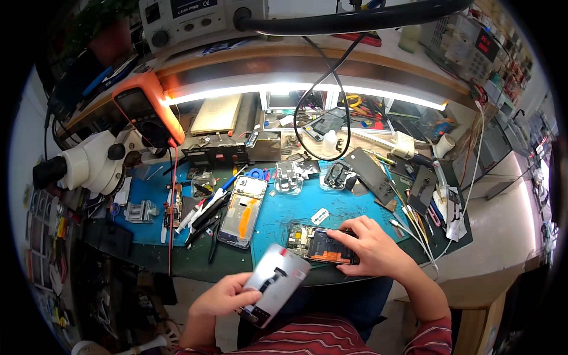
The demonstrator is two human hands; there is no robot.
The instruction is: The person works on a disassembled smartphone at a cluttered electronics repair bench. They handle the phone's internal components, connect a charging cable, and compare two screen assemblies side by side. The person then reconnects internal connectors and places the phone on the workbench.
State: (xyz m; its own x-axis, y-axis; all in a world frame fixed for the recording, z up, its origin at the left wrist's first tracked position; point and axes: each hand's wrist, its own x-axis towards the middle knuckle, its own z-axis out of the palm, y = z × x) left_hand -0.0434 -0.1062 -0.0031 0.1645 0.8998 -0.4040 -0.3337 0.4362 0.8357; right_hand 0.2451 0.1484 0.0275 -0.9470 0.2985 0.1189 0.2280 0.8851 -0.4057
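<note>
My left hand (220, 296) holds a silver phone back cover (277, 283) with black strips on it, tilted above my lap just in front of the bench edge. My right hand (371, 244) rests on an opened phone (316, 244) that lies on the blue work mat (290, 210), fingertips on its dark battery and orange area. The phone's circuit board shows at its left end.
Another opened phone frame (242, 211) with an orange flex lies left of centre beside pens and tweezers (204, 213). A white microscope (89, 163) and an orange multimeter (148, 109) stand at the left. Cables (414, 228), small parts and tools crowd the right and back.
</note>
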